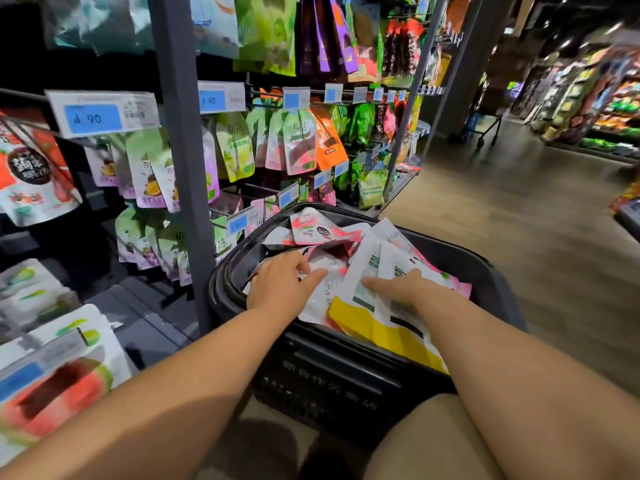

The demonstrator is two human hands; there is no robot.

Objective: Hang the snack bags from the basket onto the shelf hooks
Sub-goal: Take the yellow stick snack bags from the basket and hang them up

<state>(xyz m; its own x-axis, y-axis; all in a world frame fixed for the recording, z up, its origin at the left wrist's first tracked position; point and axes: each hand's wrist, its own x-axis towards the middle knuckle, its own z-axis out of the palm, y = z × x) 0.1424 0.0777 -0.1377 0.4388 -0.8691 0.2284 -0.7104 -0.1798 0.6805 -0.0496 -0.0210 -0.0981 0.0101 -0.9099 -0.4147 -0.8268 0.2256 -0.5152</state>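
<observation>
Wood-look floor [502, 209] runs down a shop aisle, with a dark shelf [180, 133] on the left whose hooks carry rows of hanging pouches [298, 140] in green, pink, orange and purple under blue price tags [93, 116]. A black plastic basket [332, 372] stands just beside the shelf's grey upright, close in front of the person. It is piled with loose snack bags [322, 230], mostly white with pink or red print. Several nearer ones have a yellow bottom edge and lap over the basket's near rim. Both bare forearms reach into the basket. The left hand [280, 289] lies palm down on the pile, its fingers bent down into the bags and its thumb stretched along a white one; whether it pinches that bag cannot be told. The right hand [398, 289] rests on the yellow-edged bags, thumb spread toward the left hand, its fingertips hidden among the bags, so its grip is unclear.
</observation>
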